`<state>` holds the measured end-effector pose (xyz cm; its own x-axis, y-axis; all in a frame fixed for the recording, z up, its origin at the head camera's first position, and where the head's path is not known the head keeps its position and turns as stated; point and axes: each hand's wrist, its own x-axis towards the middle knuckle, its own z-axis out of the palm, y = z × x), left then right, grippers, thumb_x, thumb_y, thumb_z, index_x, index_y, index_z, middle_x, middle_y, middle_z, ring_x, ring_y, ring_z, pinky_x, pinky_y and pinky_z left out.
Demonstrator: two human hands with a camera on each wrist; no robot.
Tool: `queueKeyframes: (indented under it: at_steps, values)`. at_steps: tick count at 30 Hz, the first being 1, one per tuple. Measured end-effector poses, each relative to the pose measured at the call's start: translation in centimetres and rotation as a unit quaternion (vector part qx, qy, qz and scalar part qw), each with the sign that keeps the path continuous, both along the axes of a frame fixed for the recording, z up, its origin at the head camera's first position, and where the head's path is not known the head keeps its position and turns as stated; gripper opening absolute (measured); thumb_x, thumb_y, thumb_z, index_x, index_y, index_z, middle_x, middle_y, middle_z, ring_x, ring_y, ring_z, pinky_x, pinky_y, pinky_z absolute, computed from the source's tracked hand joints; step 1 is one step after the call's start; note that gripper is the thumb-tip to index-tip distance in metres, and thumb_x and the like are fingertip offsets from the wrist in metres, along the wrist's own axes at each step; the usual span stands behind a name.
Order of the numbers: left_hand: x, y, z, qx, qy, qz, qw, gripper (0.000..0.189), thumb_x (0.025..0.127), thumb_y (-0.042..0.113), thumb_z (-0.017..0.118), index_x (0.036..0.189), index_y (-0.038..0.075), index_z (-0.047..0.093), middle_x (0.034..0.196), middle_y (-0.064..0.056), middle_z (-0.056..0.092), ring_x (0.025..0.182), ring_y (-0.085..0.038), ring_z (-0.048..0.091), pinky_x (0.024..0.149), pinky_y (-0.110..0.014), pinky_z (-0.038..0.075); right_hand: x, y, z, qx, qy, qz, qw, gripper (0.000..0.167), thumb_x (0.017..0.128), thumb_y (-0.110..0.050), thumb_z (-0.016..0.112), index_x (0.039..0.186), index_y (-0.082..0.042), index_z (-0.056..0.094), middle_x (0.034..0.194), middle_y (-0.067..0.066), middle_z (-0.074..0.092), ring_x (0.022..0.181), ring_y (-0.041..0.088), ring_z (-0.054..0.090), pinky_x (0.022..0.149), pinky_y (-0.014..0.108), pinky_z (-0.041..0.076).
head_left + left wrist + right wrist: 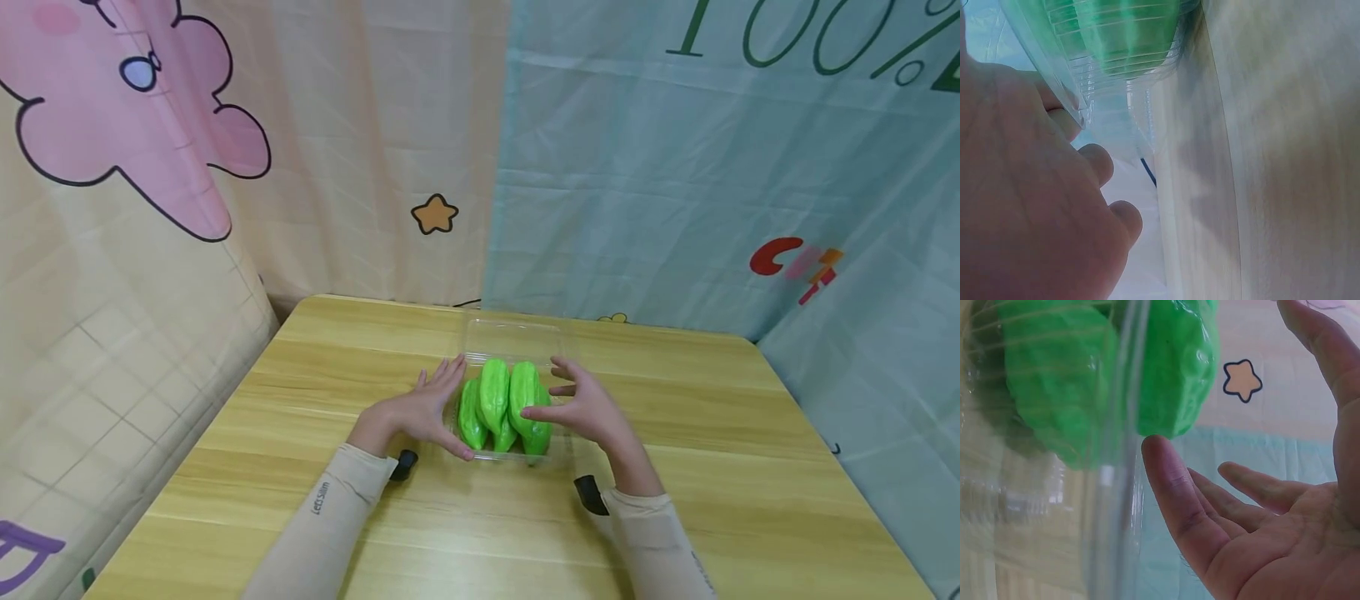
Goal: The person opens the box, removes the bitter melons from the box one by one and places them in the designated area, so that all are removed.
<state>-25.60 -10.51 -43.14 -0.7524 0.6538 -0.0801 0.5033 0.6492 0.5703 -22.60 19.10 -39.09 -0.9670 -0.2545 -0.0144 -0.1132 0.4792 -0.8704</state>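
Note:
A clear plastic box (491,456) with its lid (513,337) laid back stands on the table. Several bright green, glossy, ribbed gourd-like pieces (493,396) lie side by side in it, their narrow ends towards me. My left hand (420,411) spans the box's left side, thumb by the near corner and fingers by the far one. In the left wrist view its fingertips are right at the clear rim (1054,81). My right hand (592,408) is at the box's right side, fingers spread and holding nothing. In the right wrist view a fingertip overlaps the lower end of a green piece (1175,375).
The wooden table (360,342) reaches back to printed curtains (615,183). More curtain (127,333) hangs at the left side. Dark wrist-camera pieces (591,496) show beneath both wrists, next to light sleeves (322,517).

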Motion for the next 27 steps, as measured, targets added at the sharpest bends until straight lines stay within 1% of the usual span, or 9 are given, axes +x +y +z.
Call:
queueKeyframes:
  at_steps: [4, 6, 12, 19, 27]
  values:
    - [0.1, -0.1, 0.0, 0.002, -0.002, -0.001, 1.0, 0.147, 0.067, 0.065, 0.085, 0.159, 0.004, -0.012, 0.166, -0.013, -0.017, 0.15, -0.032, -0.019, 0.117, -0.058, -0.009, 0.0, -0.6, -0.2, -0.003, -0.005, -0.001, 1.0, 0.109, 0.072, -0.034, 0.093, 0.156, -0.006, 0.032, 0.154, 0.026, 0.038, 0.128, 0.045, 0.052, 0.091, 0.05, 0.055]
    - [0.1, -0.1, 0.0, 0.002, -0.004, 0.0, 1.0, 0.147, 0.067, 0.065, 0.085, 0.159, 0.004, -0.012, 0.166, -0.013, -0.018, 0.15, -0.033, -0.019, 0.117, -0.058, -0.009, 0.0, -0.8, -0.5, -0.004, -0.006, 0.0, 1.0, 0.109, 0.072, -0.034, 0.093, 0.157, -0.005, 0.031, 0.154, 0.027, 0.037, 0.129, 0.045, 0.051, 0.092, 0.051, 0.054]
    - [-0.1, 0.0, 0.0, 0.005, -0.013, 0.006, 0.9999, 0.149, 0.066, 0.066, 0.086, 0.159, 0.006, -0.014, 0.164, -0.006, -0.023, 0.148, -0.024, -0.024, 0.117, -0.056, -0.011, -0.3, -1.2, -1.1, -0.003, -0.002, -0.005, 1.0, 0.109, 0.072, -0.034, 0.093, 0.157, -0.005, 0.03, 0.152, 0.028, 0.039, 0.128, 0.046, 0.051, 0.095, 0.053, 0.052]
    - [0.0, 0.0, 0.2, 0.003, -0.017, 0.004, 0.9999, 0.149, 0.066, 0.066, 0.085, 0.159, 0.006, -0.015, 0.163, -0.005, -0.024, 0.148, -0.025, -0.024, 0.117, -0.056, -0.012, -0.4, -1.7, -1.5, 0.006, -0.006, -0.013, 0.9999, 0.11, 0.073, -0.036, 0.092, 0.158, -0.007, 0.029, 0.151, 0.027, 0.042, 0.128, 0.044, 0.052, 0.097, 0.053, 0.051]
    - [0.0, 0.1, 0.2, 0.004, -0.016, 0.008, 0.9998, 0.149, 0.066, 0.066, 0.086, 0.159, 0.007, -0.015, 0.163, -0.004, -0.024, 0.148, -0.023, -0.025, 0.117, -0.055, -0.013, -0.5, -2.0, -1.6, 0.017, 0.002, -0.01, 0.9998, 0.106, 0.076, -0.034, 0.09, 0.157, -0.004, 0.029, 0.15, 0.028, 0.042, 0.127, 0.045, 0.052, 0.097, 0.055, 0.05]
